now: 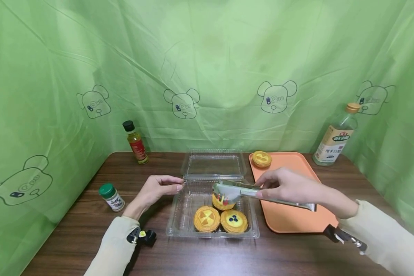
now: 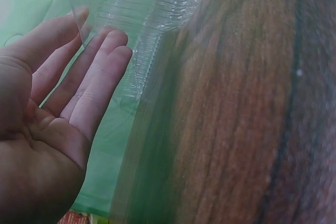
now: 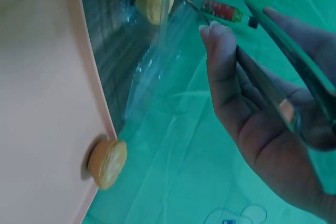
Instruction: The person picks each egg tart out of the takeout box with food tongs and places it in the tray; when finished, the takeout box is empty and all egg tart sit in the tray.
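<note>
My left hand pinches the left rim of a clear plastic clamshell box between thumb and fingers; in the left wrist view the other fingers extend beside the plastic. My right hand holds metal tongs over the box. In the right wrist view the tong arms stand apart, with no tart between their tips. Beneath them sits a tart with red topping, partly hidden by the tongs. In front of it lie a tart with a cross-like pattern and a blueberry tart.
An orange tray is right of the box, with one tart at its far left corner. The box lid lies folded back. A green-capped jar, a red-labelled bottle and a large vinegar bottle stand around.
</note>
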The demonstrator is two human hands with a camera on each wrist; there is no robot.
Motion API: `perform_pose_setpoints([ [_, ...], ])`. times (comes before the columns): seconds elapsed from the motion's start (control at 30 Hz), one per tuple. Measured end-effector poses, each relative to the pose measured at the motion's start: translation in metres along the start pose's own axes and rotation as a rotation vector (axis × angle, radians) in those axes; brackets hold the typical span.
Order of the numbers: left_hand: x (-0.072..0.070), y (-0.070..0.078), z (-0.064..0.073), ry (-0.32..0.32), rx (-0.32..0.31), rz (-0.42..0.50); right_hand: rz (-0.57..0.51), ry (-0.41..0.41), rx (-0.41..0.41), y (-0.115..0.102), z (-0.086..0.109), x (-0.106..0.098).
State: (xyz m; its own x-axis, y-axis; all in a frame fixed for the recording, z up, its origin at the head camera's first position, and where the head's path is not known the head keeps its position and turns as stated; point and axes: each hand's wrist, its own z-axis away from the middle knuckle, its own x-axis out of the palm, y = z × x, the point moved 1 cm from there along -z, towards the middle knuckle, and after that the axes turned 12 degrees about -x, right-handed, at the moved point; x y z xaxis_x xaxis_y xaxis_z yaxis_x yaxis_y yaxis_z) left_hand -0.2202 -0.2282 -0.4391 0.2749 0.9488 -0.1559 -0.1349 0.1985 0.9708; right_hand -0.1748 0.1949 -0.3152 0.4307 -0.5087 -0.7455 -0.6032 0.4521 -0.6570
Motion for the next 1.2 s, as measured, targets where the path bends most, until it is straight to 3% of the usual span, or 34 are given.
perform_pose_setpoints([
  [0.33, -0.001, 0.0, 0.0, 0.005, -0.005, -0.009, 0.007, -0.085, -0.049, -0.006, -0.01, 0.016],
  [0.6, -0.001, -0.001, -0.001, 0.001, -0.003, -0.009, 0.0, -0.126, -0.039, -0.007, -0.015, 0.024],
  [1.2, 0.0, -0.001, -0.001, 0.008, -0.005, -0.008, 0.077, -0.166, -0.091, -0.015, -0.028, 0.031],
])
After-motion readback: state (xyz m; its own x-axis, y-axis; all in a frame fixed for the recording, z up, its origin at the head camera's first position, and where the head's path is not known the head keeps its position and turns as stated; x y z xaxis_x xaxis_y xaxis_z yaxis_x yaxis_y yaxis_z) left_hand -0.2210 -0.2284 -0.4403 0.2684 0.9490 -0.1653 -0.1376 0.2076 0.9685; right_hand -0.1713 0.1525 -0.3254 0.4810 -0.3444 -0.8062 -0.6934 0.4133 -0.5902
